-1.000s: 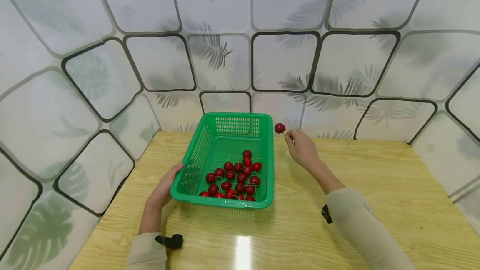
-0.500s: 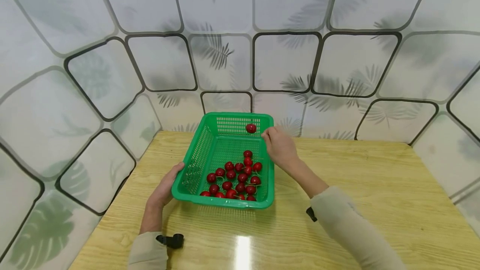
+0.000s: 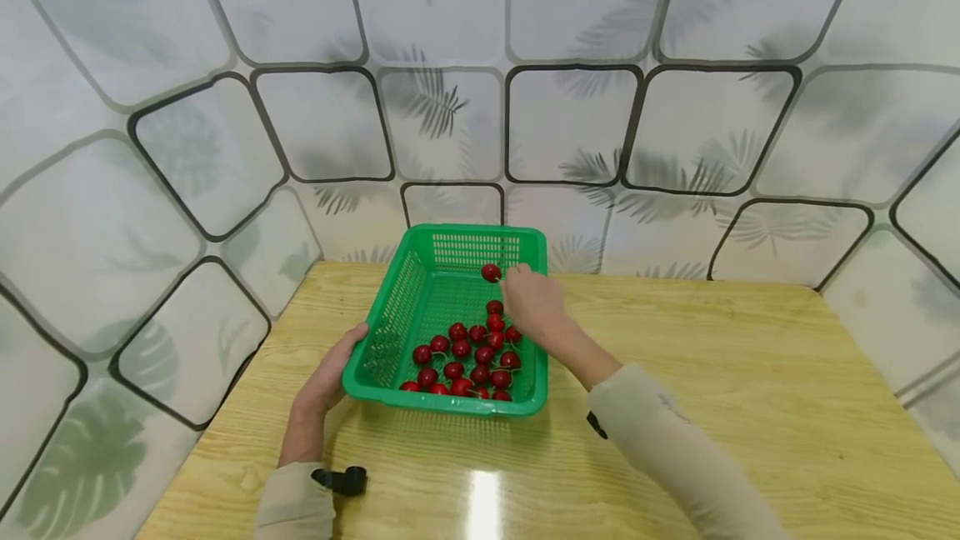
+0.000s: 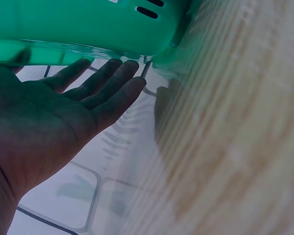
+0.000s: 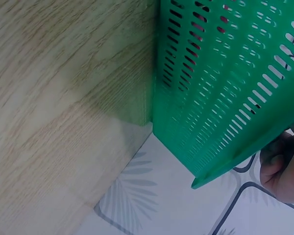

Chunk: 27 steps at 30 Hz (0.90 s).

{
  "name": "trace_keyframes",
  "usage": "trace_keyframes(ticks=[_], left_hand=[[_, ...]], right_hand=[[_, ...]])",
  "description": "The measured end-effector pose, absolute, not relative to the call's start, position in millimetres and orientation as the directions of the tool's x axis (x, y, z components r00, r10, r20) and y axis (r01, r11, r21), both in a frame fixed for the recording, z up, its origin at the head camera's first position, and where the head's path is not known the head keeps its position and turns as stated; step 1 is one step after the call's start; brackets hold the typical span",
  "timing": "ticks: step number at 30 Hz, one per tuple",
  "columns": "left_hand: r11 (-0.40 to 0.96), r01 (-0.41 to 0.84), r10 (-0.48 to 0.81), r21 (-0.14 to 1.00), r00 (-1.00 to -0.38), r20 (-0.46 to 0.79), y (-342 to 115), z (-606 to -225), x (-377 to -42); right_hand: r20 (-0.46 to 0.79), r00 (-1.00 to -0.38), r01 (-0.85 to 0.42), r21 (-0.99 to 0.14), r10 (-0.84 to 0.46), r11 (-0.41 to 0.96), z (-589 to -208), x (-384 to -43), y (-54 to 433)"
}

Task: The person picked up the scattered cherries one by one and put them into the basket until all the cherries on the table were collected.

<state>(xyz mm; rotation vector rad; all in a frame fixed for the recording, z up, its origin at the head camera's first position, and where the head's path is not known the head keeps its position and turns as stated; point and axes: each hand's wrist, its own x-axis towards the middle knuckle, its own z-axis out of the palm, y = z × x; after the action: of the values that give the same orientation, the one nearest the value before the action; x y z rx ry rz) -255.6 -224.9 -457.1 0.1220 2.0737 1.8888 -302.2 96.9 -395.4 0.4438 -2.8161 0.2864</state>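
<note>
A green plastic basket (image 3: 442, 407) with slotted walls stands on the table, with many red cherries (image 3: 461, 350) bunched in its near half. My right hand (image 3: 534, 298) is over the basket's right rim, pinching a dark red cherry (image 3: 491, 273) by its stem. The cherry hangs above the basket's far part. In the right wrist view the curled right hand (image 5: 281, 169) shows past the rim; the cherry is hidden there. Along the basket's left side lies my left hand (image 3: 330, 369), thumb at the rim. The left wrist view shows its fingers (image 4: 115, 100) nearly straight beneath the rim.
The basket rests on a light wooden table (image 3: 697, 357), close to its back edge. A patterned wall covering (image 3: 570, 123) with leaf prints rises behind and to both sides. Black camera straps (image 3: 341, 480) sit on the wrists.
My right hand has moved left from beside the basket to over its right rim, bringing the cherry inside the outline and lately lower. The left hand and basket have stayed in place.
</note>
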Motion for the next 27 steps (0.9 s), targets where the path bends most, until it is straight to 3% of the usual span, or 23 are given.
trace_keyframes(ticks=[8,16,27], left_hand=[[0.134,-0.153,0.277,0.979,-0.943,-0.185,-225.6,-458.2,-256.2],[0.123,-0.157,0.276,0.98,-0.943,-0.186,-224.3,-460.1,-257.3],[0.107,-0.152,0.283,0.982,-0.943,-0.177,-224.3,-459.1,-256.3]], right_hand=[[0.145,-0.944,-0.306,-0.039,-0.298,0.951,-400.9,-307.9,89.6],[0.111,-0.881,-0.432,0.204,-0.459,0.879,-414.2,-308.6,88.5],[0.063,-0.868,-0.444,0.349,-0.493,0.826,-421.3,-306.8,82.7]])
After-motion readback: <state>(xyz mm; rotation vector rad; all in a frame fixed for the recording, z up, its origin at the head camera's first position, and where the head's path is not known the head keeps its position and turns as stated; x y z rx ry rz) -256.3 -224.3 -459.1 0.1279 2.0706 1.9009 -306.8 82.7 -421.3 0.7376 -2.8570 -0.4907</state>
